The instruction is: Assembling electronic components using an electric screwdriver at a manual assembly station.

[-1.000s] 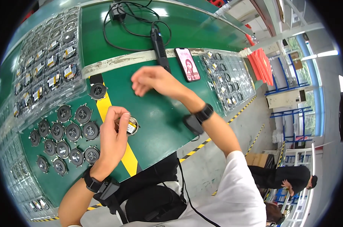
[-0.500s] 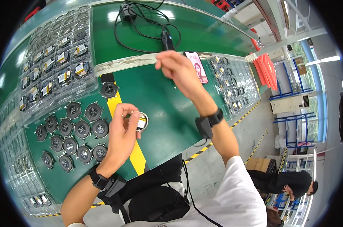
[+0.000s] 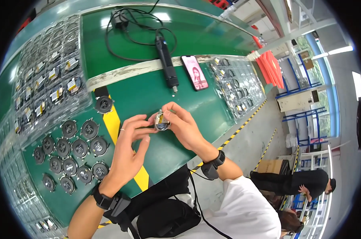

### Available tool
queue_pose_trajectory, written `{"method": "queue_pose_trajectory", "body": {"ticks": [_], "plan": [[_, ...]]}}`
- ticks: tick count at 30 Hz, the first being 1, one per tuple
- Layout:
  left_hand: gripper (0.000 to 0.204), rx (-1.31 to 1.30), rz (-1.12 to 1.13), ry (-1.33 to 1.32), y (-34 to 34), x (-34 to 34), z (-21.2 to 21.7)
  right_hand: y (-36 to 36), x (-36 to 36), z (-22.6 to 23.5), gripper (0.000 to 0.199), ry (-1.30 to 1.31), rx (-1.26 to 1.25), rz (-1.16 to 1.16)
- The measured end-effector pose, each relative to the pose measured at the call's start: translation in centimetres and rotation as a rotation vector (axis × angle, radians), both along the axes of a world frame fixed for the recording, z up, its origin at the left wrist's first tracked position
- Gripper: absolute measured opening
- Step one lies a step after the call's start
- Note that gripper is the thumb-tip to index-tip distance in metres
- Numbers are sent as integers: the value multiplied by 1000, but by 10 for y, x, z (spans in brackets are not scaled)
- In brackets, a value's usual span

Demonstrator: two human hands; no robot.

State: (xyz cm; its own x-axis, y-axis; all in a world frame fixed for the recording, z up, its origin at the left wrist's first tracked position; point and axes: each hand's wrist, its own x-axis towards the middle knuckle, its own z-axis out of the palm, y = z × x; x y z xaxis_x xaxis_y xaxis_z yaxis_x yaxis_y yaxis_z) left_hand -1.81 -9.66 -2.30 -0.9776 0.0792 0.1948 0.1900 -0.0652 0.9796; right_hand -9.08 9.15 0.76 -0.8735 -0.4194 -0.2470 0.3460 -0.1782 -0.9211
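Note:
My right hand (image 3: pixel 183 126) grips a round watch case (image 3: pixel 161 122), its inside with a yellow-and-white part tilted into view. Beside it is my left hand (image 3: pixel 129 144), fingers apart and stretched toward the case; whether the fingertips touch its edge is hard to tell. Beyond my hands lies a black electric screwdriver (image 3: pixel 167 63), its tip pointing toward me. A single dark watch case (image 3: pixel 104 104) rests on the yellow-black tape. Several more watch cases (image 3: pixel 80 147) lie face down, dark backs up, on the green table (image 3: pixel 180 157) at the left.
Stacked clear trays (image 3: pixel 49 79) of watch parts fill the far left. A phone with a lit pink screen (image 3: pixel 195 73) lies beside the screwdriver, and another clear parts tray (image 3: pixel 237 85) stands to its right. A black cable (image 3: pixel 126 24) coils behind. A person (image 3: pixel 308 185) stands at far right.
My right hand has come down from beside the screwdriver and now holds the watch case that my left hand held. My left fingers have loosened and spread. The view has shifted slightly.

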Motion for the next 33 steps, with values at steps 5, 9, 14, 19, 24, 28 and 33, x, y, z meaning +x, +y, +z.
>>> {"method": "queue_pose_trajectory", "body": {"ticks": [5, 9, 14, 19, 24, 28, 33], "plan": [[21, 39, -25, -165, -1, 0, 4, 41, -15, 6, 20, -212, -113, 195], [13, 3, -35, -152, -2, -2, 3, 59, -22, 17, 22, -29, 360, 300], [8, -23, -26, -130, -4, -2, 3, 79, -42, 47, 25, -11, 750, 654], [9, -50, -11, -79, -3, 1, 1, 78, -48, 60, 27, -110, 1016, 759], [11, -53, -22, -84, -3, 2, -1, 79, -59, 58, 32, -246, 1115, 757], [12, -53, -15, -62, -1, 2, -3, 80, -70, 54, 30, -459, 1076, 653], [13, -79, -29, -94, -3, -1, 0, 76, -73, 56, 29, -529, 1117, 581]]}}
